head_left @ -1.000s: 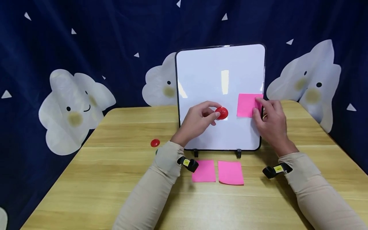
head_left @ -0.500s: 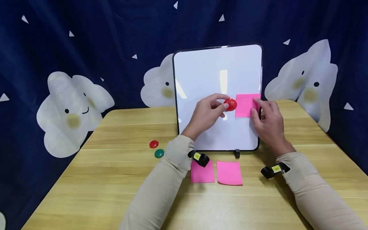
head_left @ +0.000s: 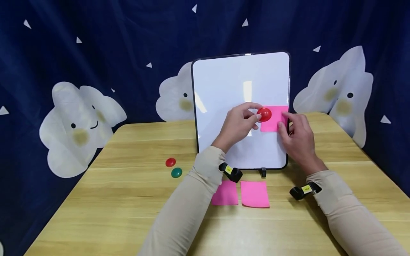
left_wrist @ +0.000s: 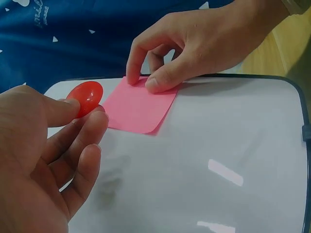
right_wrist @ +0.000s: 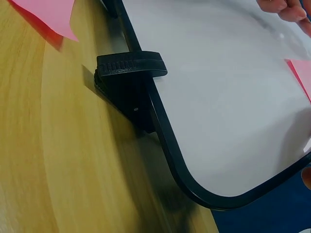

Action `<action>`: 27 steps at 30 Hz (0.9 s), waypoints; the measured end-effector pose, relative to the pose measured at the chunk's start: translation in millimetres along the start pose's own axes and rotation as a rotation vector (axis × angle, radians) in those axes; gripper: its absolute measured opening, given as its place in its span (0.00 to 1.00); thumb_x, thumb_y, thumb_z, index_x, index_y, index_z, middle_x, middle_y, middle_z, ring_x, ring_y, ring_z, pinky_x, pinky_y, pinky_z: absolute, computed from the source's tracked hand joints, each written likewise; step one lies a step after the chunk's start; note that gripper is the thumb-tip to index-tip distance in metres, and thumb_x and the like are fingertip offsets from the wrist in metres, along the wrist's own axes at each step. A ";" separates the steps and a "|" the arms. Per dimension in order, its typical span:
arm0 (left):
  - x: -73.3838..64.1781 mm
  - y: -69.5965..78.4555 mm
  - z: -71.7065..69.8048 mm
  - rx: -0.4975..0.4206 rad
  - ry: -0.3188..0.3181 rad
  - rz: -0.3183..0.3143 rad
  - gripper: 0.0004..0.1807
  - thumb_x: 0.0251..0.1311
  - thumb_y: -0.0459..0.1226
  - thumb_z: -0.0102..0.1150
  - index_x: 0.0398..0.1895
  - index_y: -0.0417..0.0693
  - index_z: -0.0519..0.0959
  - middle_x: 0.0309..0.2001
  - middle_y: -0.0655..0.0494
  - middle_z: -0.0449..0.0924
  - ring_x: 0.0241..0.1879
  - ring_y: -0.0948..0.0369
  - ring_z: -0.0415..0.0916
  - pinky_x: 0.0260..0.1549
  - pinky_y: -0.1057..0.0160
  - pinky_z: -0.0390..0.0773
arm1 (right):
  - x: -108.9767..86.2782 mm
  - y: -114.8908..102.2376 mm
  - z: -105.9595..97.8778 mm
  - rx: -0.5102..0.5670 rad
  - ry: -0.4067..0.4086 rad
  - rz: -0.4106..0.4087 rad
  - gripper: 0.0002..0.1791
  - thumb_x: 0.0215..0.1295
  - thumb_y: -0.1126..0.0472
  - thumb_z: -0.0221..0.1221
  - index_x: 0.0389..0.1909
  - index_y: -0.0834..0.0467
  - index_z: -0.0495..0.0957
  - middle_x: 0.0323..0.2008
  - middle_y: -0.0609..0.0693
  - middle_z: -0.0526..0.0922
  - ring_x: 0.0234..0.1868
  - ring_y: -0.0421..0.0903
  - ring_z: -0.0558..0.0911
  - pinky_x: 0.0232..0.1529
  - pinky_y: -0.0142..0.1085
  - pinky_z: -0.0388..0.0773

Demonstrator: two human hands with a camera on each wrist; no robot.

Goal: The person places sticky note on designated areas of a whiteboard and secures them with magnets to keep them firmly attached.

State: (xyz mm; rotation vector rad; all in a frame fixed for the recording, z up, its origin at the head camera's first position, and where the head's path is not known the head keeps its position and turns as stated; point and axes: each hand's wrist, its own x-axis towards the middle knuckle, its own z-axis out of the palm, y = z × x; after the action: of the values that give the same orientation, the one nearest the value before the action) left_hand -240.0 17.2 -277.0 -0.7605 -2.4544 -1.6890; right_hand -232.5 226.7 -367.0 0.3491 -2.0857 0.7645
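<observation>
We have room across the upper whiteboard (head_left: 221, 80), above the left hand (head_left: 240, 122) and the right hand (head_left: 299, 135). Between them the gap is narrow, taken up by the held red disc (head_left: 264, 115) and the pink note (head_left: 276, 124). Lower down, we can pass between the left sleeve (head_left: 189, 202) and right sleeve (head_left: 349, 209), over 2 low pink notes (head_left: 255, 194), though a black bracket (head_left: 263, 172) juts at the whiteboard's bottom edge. Further left, 2 loose discs (head_left: 176, 172) interrupt the bare tabletop (head_left: 128, 202).

A creased beige fabric left sleeve (head_left: 189, 206) is showing near six o'clock in the head view; a matching creased beige fabric right sleeve (head_left: 349, 209) is showing near four. A black block-shaped left wrist camera (head_left: 236, 175), near five, and a black block-shaped right wrist camera (head_left: 297, 193), near four, are bearing yellow rectangular labels (head_left: 228, 169).
</observation>
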 end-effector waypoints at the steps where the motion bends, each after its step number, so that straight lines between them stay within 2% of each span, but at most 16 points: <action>1: 0.6 0.2 1.4 0.005 0.003 -0.002 0.14 0.69 0.34 0.60 0.56 0.50 0.81 0.34 0.54 0.86 0.29 0.55 0.83 0.25 0.65 0.76 | -0.7 0.5 0.2 -0.002 -0.003 0.001 0.23 0.68 0.66 0.61 0.63 0.62 0.72 0.45 0.64 0.73 0.31 0.49 0.72 0.32 0.33 0.66; 12: 7.3 3.8 9.1 0.056 0.006 -0.023 0.15 0.69 0.35 0.60 0.57 0.51 0.81 0.34 0.57 0.85 0.28 0.59 0.82 0.25 0.65 0.78 | -0.9 0.7 -0.6 -0.009 -0.005 -0.015 0.23 0.68 0.65 0.61 0.63 0.62 0.72 0.45 0.64 0.74 0.31 0.50 0.72 0.32 0.36 0.67; 18: 14.8 7.9 13.2 0.131 0.005 -0.007 0.16 0.69 0.37 0.61 0.58 0.52 0.80 0.37 0.60 0.85 0.28 0.65 0.81 0.27 0.68 0.80 | 1.6 0.6 -1.3 -0.016 -0.007 -0.018 0.23 0.68 0.65 0.61 0.63 0.62 0.72 0.44 0.64 0.74 0.31 0.50 0.73 0.32 0.34 0.68; 23: 19.0 8.4 18.4 0.205 0.008 -0.009 0.15 0.70 0.40 0.60 0.58 0.56 0.81 0.36 0.63 0.84 0.26 0.64 0.78 0.24 0.66 0.77 | 0.1 0.9 -1.5 -0.008 -0.015 -0.017 0.23 0.68 0.65 0.62 0.63 0.62 0.72 0.45 0.64 0.74 0.31 0.50 0.73 0.33 0.32 0.68; 27: 21.6 7.8 20.3 0.224 0.022 0.012 0.15 0.70 0.40 0.60 0.58 0.56 0.80 0.37 0.62 0.85 0.27 0.65 0.78 0.24 0.67 0.77 | 0.0 1.2 -1.3 -0.006 -0.016 -0.017 0.24 0.68 0.65 0.61 0.63 0.62 0.72 0.46 0.64 0.74 0.31 0.50 0.73 0.33 0.32 0.68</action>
State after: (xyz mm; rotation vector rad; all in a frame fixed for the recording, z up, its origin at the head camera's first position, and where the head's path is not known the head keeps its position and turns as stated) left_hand -251.1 45.1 -271.3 -0.7235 -2.5595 -1.3787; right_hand -232.3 228.5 -366.9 0.3695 -2.0970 0.7475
